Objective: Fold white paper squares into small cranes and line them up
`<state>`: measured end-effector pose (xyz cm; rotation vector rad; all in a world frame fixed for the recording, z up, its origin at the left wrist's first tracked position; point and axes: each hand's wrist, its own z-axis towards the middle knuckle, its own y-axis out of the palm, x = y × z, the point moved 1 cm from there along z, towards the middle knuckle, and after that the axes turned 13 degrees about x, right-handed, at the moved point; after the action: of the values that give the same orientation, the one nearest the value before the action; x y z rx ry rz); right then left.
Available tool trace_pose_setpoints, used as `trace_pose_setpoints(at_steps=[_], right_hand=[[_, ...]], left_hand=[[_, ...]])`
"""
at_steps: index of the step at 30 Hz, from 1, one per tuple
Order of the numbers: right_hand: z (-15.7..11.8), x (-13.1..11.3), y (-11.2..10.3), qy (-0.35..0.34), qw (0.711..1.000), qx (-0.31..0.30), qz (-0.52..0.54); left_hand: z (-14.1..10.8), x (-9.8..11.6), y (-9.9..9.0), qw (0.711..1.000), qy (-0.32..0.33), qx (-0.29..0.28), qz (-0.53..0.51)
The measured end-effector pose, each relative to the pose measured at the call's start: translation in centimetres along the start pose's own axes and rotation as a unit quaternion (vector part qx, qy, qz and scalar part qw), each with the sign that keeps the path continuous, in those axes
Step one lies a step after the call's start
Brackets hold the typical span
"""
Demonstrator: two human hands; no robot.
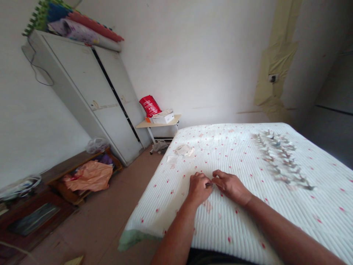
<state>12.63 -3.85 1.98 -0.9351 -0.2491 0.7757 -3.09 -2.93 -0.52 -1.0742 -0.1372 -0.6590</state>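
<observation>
Over the bed's near part, my left hand is closed, its thumb and fingers pinching a small dark piece of folded paper. My right hand meets it from the right, with thumb and fingertips closed at the piece's other side. Fingers cover most of the paper, so its exact shape is hidden. Ahead and to the left lies a stack of printed paper pieces, with a loose sheet beside it. Several small folded paper cranes stand in rows on the right of the bed, somewhat blurred.
A white ribbed bedspread with red dots covers the bed. Beyond its far left corner, a small table bears a red bag and a white box. A grey cabinet and a low wooden cabinet stand left.
</observation>
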Motion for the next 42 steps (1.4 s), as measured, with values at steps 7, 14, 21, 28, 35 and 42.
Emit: trace_pose_setpoints(at_steps=[7, 14, 21, 28, 35, 42], right_hand=[[0.0, 0.2, 0.3, -0.050, 0.998, 0.040, -0.009], [0.1, 0.2, 0.5, -0.063, 0.997, 0.043, -0.022], [0.1, 0.2, 0.6, -0.059, 0.997, 0.038, -0.016], [0.1, 0.1, 0.4, -0.051, 0.998, 0.012, -0.019], [0.1, 0.3, 0.7, -0.059, 0.998, 0.013, -0.015], [-0.1, 0.5, 1.0, -0.059, 0.998, 0.006, -0.032]], left_hand=[[0.2, 0.2, -0.3, 1.000, -0.013, -0.004, 0.002], [0.1, -0.2, 0.0, 1.000, -0.003, 0.012, -0.019], [0.1, -0.2, 0.1, 1.000, -0.009, 0.014, -0.024], [0.2, -0.1, 0.0, 1.000, -0.017, 0.004, -0.015], [0.1, -0.1, -0.1, 0.999, -0.010, 0.016, -0.026], [0.1, -0.2, 0.2, 1.000, -0.015, 0.013, -0.021]])
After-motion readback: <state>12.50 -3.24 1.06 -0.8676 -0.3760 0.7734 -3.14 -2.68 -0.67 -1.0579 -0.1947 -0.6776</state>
